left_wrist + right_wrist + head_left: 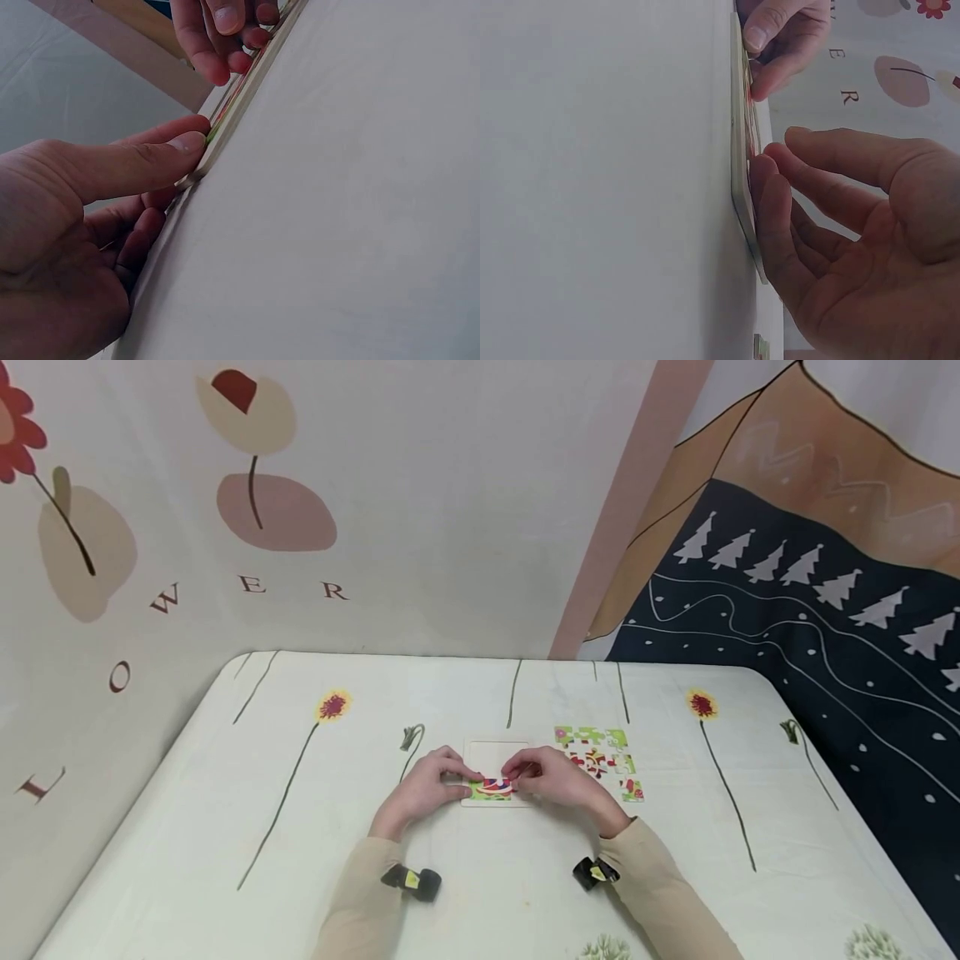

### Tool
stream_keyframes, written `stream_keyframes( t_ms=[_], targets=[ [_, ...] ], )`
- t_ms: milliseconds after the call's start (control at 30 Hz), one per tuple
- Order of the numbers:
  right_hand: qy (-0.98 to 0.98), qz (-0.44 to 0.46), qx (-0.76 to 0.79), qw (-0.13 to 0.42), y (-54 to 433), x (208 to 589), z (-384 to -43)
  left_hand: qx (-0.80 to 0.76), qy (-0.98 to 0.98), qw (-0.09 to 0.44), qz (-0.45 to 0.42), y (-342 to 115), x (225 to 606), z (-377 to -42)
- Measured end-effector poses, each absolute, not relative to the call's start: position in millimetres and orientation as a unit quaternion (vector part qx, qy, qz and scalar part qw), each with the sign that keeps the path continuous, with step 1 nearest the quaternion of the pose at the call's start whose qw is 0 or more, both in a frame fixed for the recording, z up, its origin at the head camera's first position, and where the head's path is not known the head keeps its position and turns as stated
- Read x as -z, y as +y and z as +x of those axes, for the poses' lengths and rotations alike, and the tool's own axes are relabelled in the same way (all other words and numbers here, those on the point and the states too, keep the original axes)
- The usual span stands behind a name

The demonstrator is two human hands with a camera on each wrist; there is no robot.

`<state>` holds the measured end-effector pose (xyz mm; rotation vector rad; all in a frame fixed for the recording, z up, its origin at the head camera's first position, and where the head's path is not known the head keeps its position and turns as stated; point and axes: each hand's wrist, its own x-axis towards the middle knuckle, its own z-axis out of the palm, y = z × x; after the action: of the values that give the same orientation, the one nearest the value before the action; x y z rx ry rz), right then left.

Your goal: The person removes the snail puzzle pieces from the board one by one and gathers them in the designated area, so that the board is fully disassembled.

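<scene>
A partly filled jigsaw board [487, 752] lies on the table between both hands, its lower part covered by joined red, blue and green puzzle pieces [491, 789]. My left hand [427, 781] is at the board's left edge. In the left wrist view its straight thumb [161, 161] rests on the green corner, with the lower fingers beside the edge. Fingers of my right hand [555, 774] bend down onto the right end of the joined pieces. In the right wrist view those fingertips [769, 176] meet the board's surface; I cannot tell whether they pinch a piece.
Loose puzzle pieces [592, 756] lie in a rough block to the right of the board, partly behind the right hand. The white tablecloth [480, 893] carries printed flowers and stems. A printed curtain [450, 527] stands behind the table, with another dark one [750, 610] at right.
</scene>
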<state>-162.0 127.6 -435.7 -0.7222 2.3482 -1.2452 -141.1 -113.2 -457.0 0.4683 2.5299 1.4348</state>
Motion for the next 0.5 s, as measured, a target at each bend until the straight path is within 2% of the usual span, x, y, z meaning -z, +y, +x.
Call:
stream_keyframes(
  t_ms=[500],
  targets=[
    [0.849,-0.261,0.419,0.189,122.2,432.0,-158.8,-0.483,0.855,0.103,0.158,-113.2,455.5,-141.8]
  ],
)
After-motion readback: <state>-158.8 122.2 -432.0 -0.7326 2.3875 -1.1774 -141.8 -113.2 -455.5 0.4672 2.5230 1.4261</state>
